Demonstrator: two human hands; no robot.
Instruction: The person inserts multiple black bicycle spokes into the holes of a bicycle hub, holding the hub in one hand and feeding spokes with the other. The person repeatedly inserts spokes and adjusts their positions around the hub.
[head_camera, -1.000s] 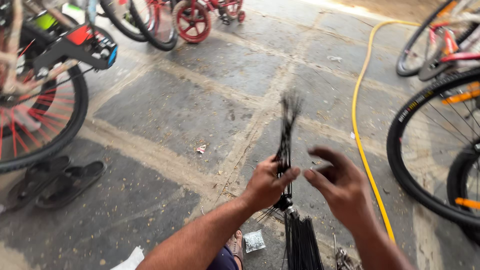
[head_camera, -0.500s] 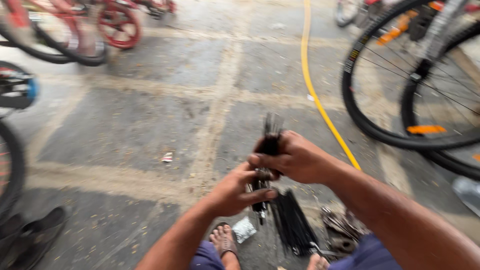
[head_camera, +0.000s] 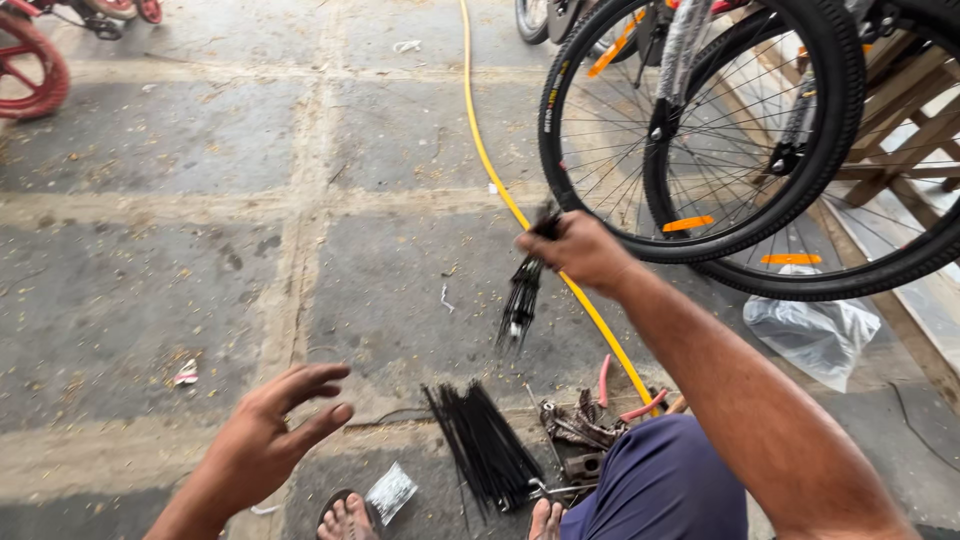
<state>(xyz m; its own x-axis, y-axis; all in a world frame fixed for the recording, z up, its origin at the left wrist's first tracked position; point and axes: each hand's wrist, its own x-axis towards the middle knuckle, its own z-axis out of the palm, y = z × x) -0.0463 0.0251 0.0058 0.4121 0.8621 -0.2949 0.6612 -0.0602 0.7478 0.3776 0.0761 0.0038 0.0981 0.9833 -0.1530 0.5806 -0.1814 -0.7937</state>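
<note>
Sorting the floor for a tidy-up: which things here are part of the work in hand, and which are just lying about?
In use:
- bundle of black spokes, gripped in the right hand
- pile of black spokes near the empty left hand
- pliers

Lying about:
- yellow hose
- clear plastic bag
- small packet

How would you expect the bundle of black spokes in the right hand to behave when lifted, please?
Probably stiff: the spoke bundle hangs straight from the right hand. Its lower ends fan apart, so single spokes may slip out. The loose spokes on the floor would likely roll if pushed.
</note>
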